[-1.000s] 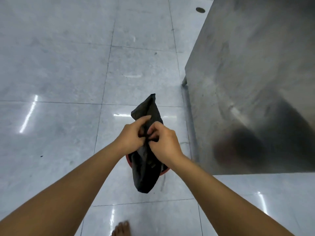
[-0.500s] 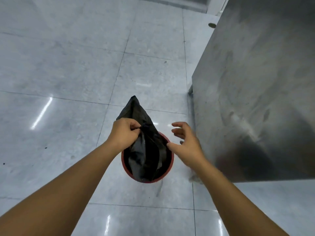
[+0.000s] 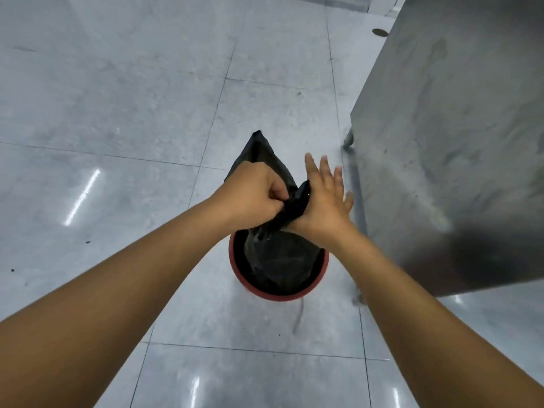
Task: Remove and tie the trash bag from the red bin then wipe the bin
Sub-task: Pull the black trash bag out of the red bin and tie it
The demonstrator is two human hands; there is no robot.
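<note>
One bag (image 3: 279, 260), one bin (image 3: 265, 294), two hands. The black, crumpled bag sits with its body in the red bin on the floor (image 3: 117, 98), neck gathered upward, loose top poking past your knuckles. Your left hand (image 3: 253, 195) holds a closed grip on the neck; your right hand (image 3: 322, 201) is flat, fingers (image 3: 323, 169) spread, thumb edge touching the bag.

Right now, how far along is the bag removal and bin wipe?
Done: the trash bag has its mouth gathered into a neck above the red bin. In hand: the left hand has the neck in its grip; the right hand, fingers straight, presses against it, as if mid-tie. Left: no finished knot shows, the bag's bottom sits inside the bin, and wiping has not begun.
</note>
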